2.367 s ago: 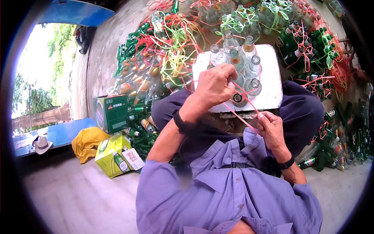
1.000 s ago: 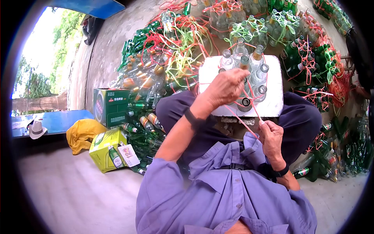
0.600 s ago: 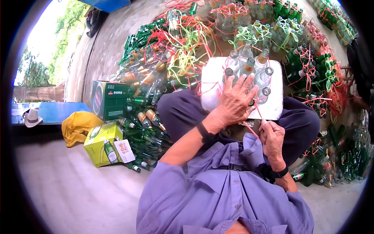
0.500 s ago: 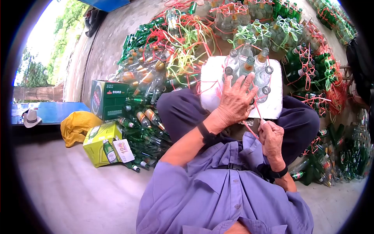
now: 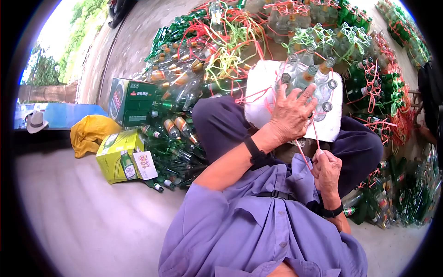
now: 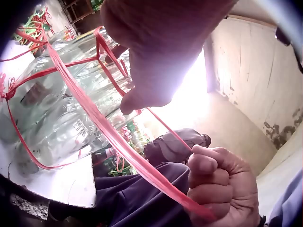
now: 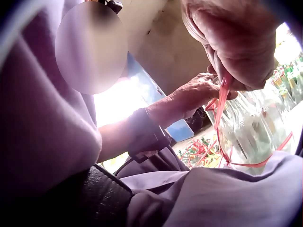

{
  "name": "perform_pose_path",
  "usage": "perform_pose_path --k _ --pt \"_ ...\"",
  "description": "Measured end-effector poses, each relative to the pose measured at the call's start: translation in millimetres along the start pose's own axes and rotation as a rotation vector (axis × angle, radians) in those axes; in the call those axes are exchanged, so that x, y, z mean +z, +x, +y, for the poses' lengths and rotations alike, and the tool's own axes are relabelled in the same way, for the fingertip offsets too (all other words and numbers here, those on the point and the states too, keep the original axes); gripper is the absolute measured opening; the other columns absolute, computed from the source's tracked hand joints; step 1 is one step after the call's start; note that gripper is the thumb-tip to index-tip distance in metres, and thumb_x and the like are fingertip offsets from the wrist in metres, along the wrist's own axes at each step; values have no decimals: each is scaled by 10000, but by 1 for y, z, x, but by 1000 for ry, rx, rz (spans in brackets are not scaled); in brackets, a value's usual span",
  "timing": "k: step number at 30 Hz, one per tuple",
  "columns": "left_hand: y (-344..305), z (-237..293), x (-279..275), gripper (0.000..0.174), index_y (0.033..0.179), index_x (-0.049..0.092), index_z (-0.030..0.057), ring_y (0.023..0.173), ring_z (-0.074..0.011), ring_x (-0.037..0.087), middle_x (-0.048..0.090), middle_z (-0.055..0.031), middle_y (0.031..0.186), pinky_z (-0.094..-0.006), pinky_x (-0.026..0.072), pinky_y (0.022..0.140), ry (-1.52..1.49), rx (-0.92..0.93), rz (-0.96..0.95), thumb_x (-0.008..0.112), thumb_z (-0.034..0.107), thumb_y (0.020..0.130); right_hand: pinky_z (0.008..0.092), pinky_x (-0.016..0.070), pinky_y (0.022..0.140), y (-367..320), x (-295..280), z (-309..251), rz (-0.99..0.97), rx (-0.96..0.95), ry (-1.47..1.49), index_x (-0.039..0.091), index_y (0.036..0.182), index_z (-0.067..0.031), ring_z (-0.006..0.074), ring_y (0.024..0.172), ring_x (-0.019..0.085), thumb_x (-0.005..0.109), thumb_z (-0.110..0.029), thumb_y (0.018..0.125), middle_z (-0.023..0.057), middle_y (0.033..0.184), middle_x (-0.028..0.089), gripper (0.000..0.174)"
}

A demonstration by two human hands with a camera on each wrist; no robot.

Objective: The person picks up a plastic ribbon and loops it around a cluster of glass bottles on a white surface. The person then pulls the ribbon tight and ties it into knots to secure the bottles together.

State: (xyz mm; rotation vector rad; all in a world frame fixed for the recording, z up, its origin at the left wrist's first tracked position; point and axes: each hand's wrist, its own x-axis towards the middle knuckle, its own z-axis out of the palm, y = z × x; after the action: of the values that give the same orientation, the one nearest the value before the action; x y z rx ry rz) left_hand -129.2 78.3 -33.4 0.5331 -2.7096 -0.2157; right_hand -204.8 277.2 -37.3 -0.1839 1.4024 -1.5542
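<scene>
Several clear glass bottles (image 5: 324,93) stand together on a white board (image 5: 258,83) between the person's knees. Over the nearest bottle tops the left hand (image 5: 294,115) rests with its fingers spread; its thumb is close to the red twine in the left wrist view. The right hand (image 5: 326,171) is curled round the pink-red twine (image 5: 303,153), nearer the body. In the left wrist view, a flat strand (image 6: 102,123) runs from around the bottles (image 6: 71,118) down to the right fist (image 6: 222,184). The right wrist view shows that strand (image 7: 220,106) dropping from the right hand (image 7: 236,42).
Bundled bottles (image 5: 304,39) tied with red and green twine stand beyond the board. Loose bottles (image 5: 177,154), tangled twine (image 5: 233,46), a green carton (image 5: 134,101), a yellow-green box (image 5: 117,159) and a yellow cloth (image 5: 90,134) lie at the left. More green bottles (image 5: 369,203) are at the right.
The left hand, earlier closed at the twine above the bottles, has opened and spread over their tops. The right hand keeps its grip on the twine. The head view has shifted somewhat.
</scene>
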Motion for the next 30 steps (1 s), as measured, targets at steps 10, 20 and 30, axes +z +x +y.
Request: perform_pose_path --k 10,20,30 --pt "-10 -16 -10 454 1196 640 105 1215 -289 507 548 -120 1369 -482 353 1034 -350 81 152 727 169 755 229 182 359 2 3 -3 13 71 28 540 698 -1 30 372 222 539 -139 970 -69 497 316 305" --pt "-25 -158 65 249 923 692 28 798 -302 695 694 -191 833 -394 528 784 -558 -770 74 600 247 849 223 178 365 2 4 3 -11 22 15 545 691 0 20 381 228 521 -110 956 -66 508 333 288" --pt "-26 -170 91 170 898 717 94 706 -133 640 708 -61 828 -330 438 627 -1487 -1124 -12 712 243 817 215 186 352 5 -1 11 -20 21 1 539 758 2 21 375 240 529 -147 971 -68 515 310 260"
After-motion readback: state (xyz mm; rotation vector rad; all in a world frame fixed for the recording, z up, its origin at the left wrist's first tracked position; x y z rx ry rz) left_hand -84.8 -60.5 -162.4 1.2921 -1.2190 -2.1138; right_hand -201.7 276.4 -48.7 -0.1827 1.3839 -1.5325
